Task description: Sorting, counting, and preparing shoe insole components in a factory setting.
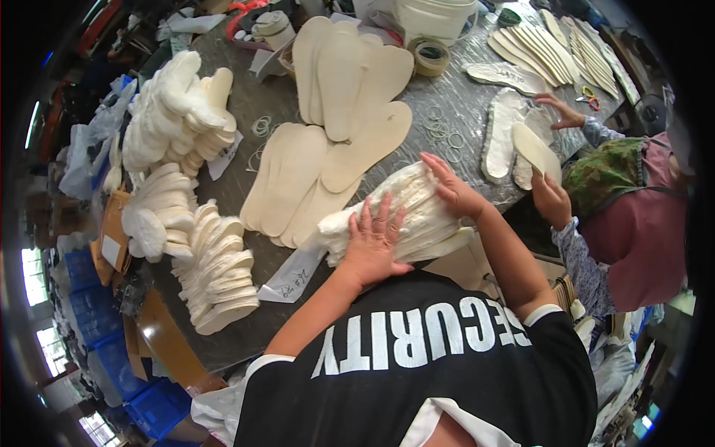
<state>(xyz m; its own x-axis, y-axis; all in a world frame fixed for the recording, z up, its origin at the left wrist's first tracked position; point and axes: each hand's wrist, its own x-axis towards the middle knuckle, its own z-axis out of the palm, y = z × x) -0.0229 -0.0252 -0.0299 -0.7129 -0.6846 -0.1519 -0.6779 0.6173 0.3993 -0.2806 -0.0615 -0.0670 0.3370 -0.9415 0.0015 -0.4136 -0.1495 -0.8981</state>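
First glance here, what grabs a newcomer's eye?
Probably the bundle of fluffy white insoles at centre, with the person's left hand spread over its left part and right hand on its upper right. Next, the flat cream insoles fanned beyond it and the fleecy piles at the table's left. At right, a co-worker's hand holds a cream insole.

a tape roll (432, 68) lies beside a white bucket (436, 24), scissors (590, 97) farther right, blue crates (158, 408) lower left.
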